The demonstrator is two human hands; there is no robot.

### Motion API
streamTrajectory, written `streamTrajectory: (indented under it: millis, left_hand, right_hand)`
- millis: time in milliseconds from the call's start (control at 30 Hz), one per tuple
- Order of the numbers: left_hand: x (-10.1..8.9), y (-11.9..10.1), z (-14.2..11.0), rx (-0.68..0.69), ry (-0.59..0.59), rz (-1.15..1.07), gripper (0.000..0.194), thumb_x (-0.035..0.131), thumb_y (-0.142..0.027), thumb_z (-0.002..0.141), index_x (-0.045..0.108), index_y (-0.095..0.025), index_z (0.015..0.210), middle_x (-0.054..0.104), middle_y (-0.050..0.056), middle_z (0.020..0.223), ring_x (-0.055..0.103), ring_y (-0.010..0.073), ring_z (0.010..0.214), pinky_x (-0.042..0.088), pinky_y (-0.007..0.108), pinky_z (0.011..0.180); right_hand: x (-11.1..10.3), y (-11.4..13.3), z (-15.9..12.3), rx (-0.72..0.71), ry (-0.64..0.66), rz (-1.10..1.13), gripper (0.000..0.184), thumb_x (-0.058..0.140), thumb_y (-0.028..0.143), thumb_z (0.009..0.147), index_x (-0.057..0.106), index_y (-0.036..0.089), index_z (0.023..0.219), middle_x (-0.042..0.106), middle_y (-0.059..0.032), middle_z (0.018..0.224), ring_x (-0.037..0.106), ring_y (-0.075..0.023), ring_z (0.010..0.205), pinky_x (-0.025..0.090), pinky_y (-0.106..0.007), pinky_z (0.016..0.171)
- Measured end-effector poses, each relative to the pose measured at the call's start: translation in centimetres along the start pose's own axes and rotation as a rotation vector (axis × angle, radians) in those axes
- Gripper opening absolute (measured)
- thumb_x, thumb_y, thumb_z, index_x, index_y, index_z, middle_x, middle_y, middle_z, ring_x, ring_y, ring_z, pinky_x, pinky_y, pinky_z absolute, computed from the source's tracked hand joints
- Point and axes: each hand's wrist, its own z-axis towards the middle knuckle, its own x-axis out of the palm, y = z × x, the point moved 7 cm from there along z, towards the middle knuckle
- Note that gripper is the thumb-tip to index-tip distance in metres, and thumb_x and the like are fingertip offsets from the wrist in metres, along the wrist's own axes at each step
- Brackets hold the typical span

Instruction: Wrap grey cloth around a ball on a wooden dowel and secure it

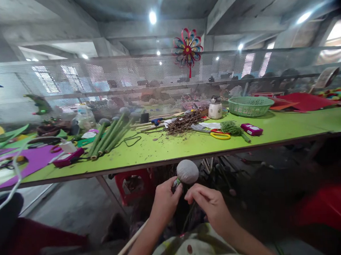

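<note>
Low in front of my body, my left hand [167, 195] grips a stick just below its round, pale grey head [187, 171]. Something green [177, 182] is wrapped at the neck, by my left thumb. A pale length of the stick [129, 243] shows beneath my left forearm, slanting down to the lower left. Close under the grey head, on its right side, is my right hand [206, 200] with thumb and forefinger pinched together. Whatever sits between those fingers is too small to make out.
The green table [148, 147] carries green-wrapped sticks [111, 140], brown twigs [184, 122], yellow-handled scissors [220, 134], green twine [230, 127], a purple box [251, 129] and a green basket [251, 106]. Below it stands a red stool [133, 184]. A mesh screen [122, 75] rises behind.
</note>
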Motion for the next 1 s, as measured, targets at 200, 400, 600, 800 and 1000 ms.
streamTrajectory:
  millis: [200,400,600,800,1000]
  left_hand:
    - [1.8,0.5,-0.3,0.062,-0.029,0.005,0.025,0.048,-0.023,0.084,0.066,-0.018,0.099,0.072,0.007,0.094,0.065,0.0177,0.084,0.048,0.028,0.079]
    - [2.4,2.2,-0.4,0.005,-0.069,-0.003,0.026,0.046,-0.025,0.085,0.066,-0.017,0.100,0.071,0.006,0.094,0.065,0.0172,0.085,0.047,0.029,0.079]
    - [2.2,2.8,-0.5,-0.021,-0.047,0.032,0.025,0.044,-0.023,0.085,0.066,-0.016,0.096,0.071,0.006,0.087,0.063,0.0162,0.075,0.047,0.026,0.071]
    - [0.6,1.7,-0.3,0.117,0.043,0.304,0.024,0.042,-0.021,0.087,0.062,-0.016,0.100,0.068,0.009,0.090,0.063,0.0204,0.085,0.046,0.030,0.077]
    - [0.1,-1.0,-0.9,0.292,0.198,0.487,0.022,0.043,-0.019,0.087,0.061,-0.017,0.100,0.066,0.008,0.086,0.061,0.0216,0.082,0.046,0.031,0.072]
  right_hand:
    - [-0.6,-2.1,0.1,0.171,-0.140,-0.056,0.037,0.047,0.042,0.087,0.056,0.015,0.064,0.046,0.0015,0.057,0.043,-0.0116,0.057,0.033,-0.023,0.055]
    - [-0.1,-3.5,0.5,0.202,-0.153,-0.088,0.038,0.046,0.044,0.086,0.056,0.015,0.062,0.045,0.0018,0.054,0.042,-0.0117,0.056,0.033,-0.024,0.054]
    - [0.8,-2.8,1.3,0.140,-0.031,-0.122,0.038,0.045,0.040,0.087,0.055,0.015,0.061,0.048,0.0013,0.055,0.044,-0.0111,0.056,0.036,-0.023,0.055]
    - [-1.1,1.8,3.6,0.003,0.168,-0.177,0.032,0.048,0.033,0.086,0.059,0.014,0.063,0.063,-0.0065,0.092,0.049,-0.0078,0.057,0.040,-0.021,0.053]
    - [-3.4,1.0,8.6,0.317,0.377,-0.069,0.029,0.050,0.038,0.083,0.061,0.013,0.073,0.052,0.0049,0.045,0.033,-0.0039,0.033,0.021,-0.017,0.035]
